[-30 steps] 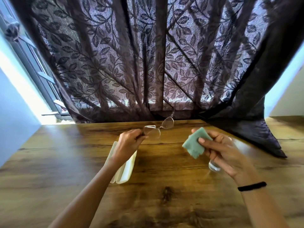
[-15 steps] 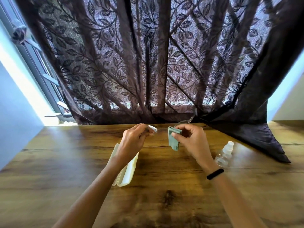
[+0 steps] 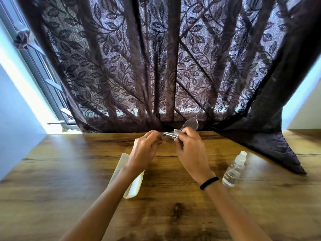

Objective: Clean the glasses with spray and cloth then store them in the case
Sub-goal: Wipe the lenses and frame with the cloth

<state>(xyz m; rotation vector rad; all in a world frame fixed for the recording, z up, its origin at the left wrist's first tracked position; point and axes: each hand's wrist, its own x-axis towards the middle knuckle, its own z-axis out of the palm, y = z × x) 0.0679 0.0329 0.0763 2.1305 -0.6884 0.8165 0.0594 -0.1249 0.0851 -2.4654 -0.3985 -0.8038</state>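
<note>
My left hand [image 3: 145,150] pinches one end of the thin-framed glasses [image 3: 191,125], held above the far part of the wooden table [image 3: 69,180]. My right hand [image 3: 189,150] presses the pale green cloth [image 3: 176,134] against one lens; only a small fold of cloth shows between the fingers. The other lens sticks up behind my right hand. An open cream glasses case [image 3: 133,185] lies on the table under my left forearm. A small clear spray bottle [image 3: 234,169] with a white nozzle stands to the right of my right wrist.
A dark leaf-patterned curtain [image 3: 156,66] hangs along the table's far edge, and its corner drapes onto the table at the right [image 3: 281,150]. A bright window frame [image 3: 43,80] is at the left.
My right hand has brought the cloth from the right over to the glasses and closed it on a lens. The spray bottle, hidden behind that hand before, now stands in plain sight.
</note>
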